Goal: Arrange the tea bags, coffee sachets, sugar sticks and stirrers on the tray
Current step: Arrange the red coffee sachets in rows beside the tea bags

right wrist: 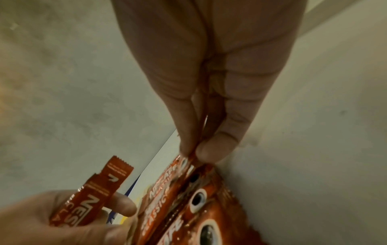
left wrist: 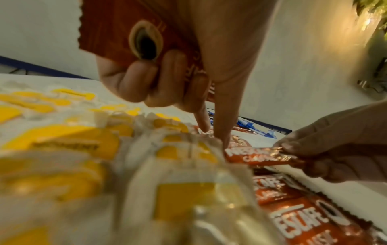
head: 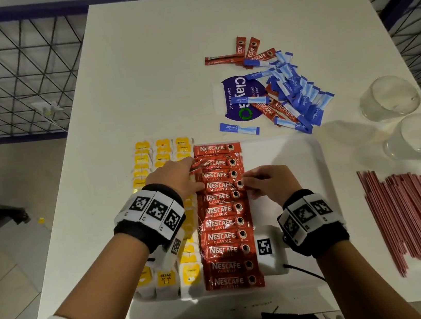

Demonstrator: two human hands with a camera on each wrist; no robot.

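A white tray holds rows of yellow tea bags on its left and a column of red coffee sachets beside them. My left hand grips spare sachets in its curled fingers, while its thumb and forefinger touch the left end of one sachet in the column. My right hand pinches that sachet's right end between thumb and finger. In the left wrist view the same sachet lies slightly raised between both hands. Blue sugar sticks and red stirrers lie off the tray.
More red sachets are mixed with the sugar pile at the back right, partly over a purple sticker. Two glass cups stand at the right edge. A white marker box with a cable sits on the tray's near part.
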